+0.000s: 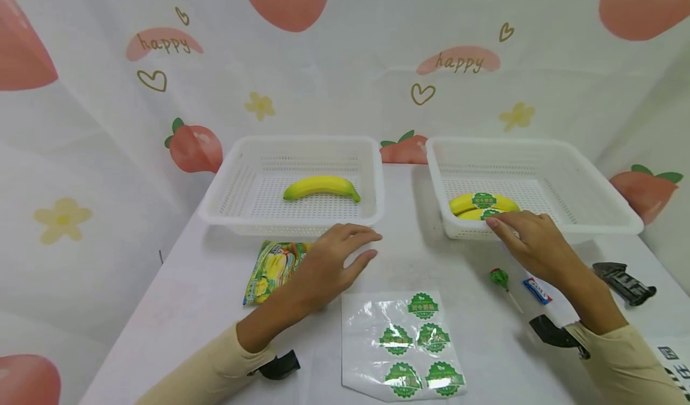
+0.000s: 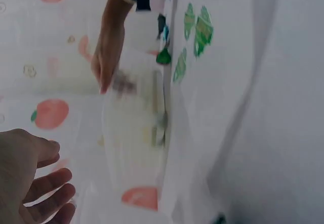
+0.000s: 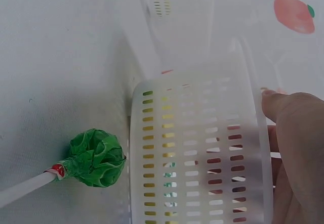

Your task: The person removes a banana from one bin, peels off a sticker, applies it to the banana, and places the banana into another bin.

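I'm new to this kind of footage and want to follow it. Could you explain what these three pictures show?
There is no machine here, only a person's bare left hand and right hand. The wide picture comes from a camera worn on the head; the other two come from cameras on the left and right wrists, so things look sideways there.

On the white table, the left basket holds one plain banana; the right basket holds two stickered bananas. Nearer lie a sticker sheet, a colourful packet, a green lollipop and a small blue wrapper.

The left hand is empty. The right hand reaches over its basket's rim; whether it grips a banana, I cannot tell.
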Available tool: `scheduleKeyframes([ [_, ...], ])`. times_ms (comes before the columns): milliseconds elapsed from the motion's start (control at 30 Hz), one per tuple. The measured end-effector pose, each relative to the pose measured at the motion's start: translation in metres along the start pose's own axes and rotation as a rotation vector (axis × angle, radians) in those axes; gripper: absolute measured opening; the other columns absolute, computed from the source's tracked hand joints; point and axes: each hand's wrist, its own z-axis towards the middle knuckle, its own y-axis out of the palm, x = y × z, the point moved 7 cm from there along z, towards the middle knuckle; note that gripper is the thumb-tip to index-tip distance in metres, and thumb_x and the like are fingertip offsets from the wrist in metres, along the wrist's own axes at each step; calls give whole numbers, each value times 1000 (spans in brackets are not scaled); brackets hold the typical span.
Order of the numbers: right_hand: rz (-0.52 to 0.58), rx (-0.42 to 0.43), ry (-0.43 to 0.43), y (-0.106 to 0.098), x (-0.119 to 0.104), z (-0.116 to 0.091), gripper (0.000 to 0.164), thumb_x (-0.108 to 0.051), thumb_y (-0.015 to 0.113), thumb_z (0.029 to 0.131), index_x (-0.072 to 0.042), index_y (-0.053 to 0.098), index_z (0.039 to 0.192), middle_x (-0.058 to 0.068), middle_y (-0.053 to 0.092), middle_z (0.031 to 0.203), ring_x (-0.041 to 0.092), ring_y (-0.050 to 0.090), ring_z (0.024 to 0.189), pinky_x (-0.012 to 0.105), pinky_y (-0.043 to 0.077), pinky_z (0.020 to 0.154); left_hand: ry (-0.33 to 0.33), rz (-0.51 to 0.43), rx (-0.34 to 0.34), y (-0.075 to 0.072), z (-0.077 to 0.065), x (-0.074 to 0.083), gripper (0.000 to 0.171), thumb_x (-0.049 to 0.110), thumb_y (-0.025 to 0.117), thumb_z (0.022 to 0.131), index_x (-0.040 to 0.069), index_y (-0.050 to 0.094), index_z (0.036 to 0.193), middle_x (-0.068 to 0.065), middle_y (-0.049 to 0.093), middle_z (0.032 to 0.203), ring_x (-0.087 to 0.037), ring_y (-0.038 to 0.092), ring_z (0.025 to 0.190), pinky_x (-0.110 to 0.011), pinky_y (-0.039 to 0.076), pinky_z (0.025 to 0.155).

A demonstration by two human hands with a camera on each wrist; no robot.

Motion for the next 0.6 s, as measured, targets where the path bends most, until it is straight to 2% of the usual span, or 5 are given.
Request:
scheduleKeyframes([
  [100,-7,14,1,0,0,0,54,-40,48,113,6,69,132,30,70,127,50,60,121,49,33,87,-13,88,78,-18,-10,-16,31,12,79,97,9,75,127,-4,73,127,-23,64,121,-42,54,104],
  [267,-13,22,7,0,0,-1,55,-41,48,113,6,68,132,31,70,128,50,59,122,48,33,86,-134,203,112,-37,-18,-47,34,18,78,98,9,74,131,-8,71,130,-31,61,127,-55,47,104],
  [400,-15,27,8,1,0,0,55,-42,48,113,6,69,132,31,70,127,50,60,121,49,33,86,-224,244,108,-44,-21,-65,37,26,78,98,9,74,131,-10,72,131,-35,60,130,-61,41,106],
  [533,-15,18,12,1,1,0,56,-43,49,112,6,69,132,31,70,127,51,60,119,50,34,85,-271,278,91,-44,-22,-75,38,37,75,99,12,77,128,-8,75,128,-34,65,127,-60,41,103],
  [600,-3,-3,18,0,1,1,58,-43,49,112,6,67,134,32,69,129,52,59,120,54,37,88,-276,300,86,-43,-22,-77,38,40,74,100,13,78,127,-7,77,126,-34,67,123,-59,43,101],
])
